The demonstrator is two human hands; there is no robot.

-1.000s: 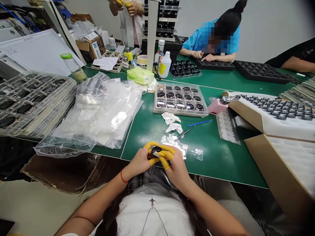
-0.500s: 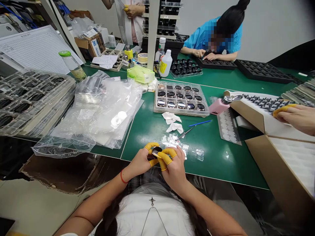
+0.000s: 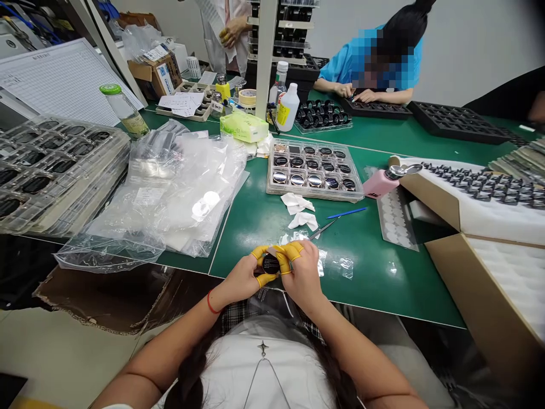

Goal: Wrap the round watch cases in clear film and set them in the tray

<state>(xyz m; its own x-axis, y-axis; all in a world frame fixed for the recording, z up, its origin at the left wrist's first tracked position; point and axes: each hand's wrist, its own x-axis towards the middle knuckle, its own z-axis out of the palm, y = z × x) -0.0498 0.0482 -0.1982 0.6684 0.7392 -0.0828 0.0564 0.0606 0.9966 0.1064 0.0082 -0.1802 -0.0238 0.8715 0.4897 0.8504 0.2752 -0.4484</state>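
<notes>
At the table's near edge, my left hand is closed round the rim of a round black disc with fine white print on its face. My right hand pinches at the top and right of the disc, with a small pale scrap showing by its fingertips; what the scrap is, I cannot tell. Yellow finger cots cover several fingertips of both hands. Just beyond them lie clear film pieces, tweezers, a blue stick and crumpled white wipes.
A clear tray of round discs sits ahead, with a pink pump bottle beside it. Plastic bags and stacked trays fill the left. An open foam-lined carton stands right. A co-worker works opposite.
The disc has turned so its printed face shows, and my right fingers have shifted up along its edge. Another person's hand has left the carton at right.
</notes>
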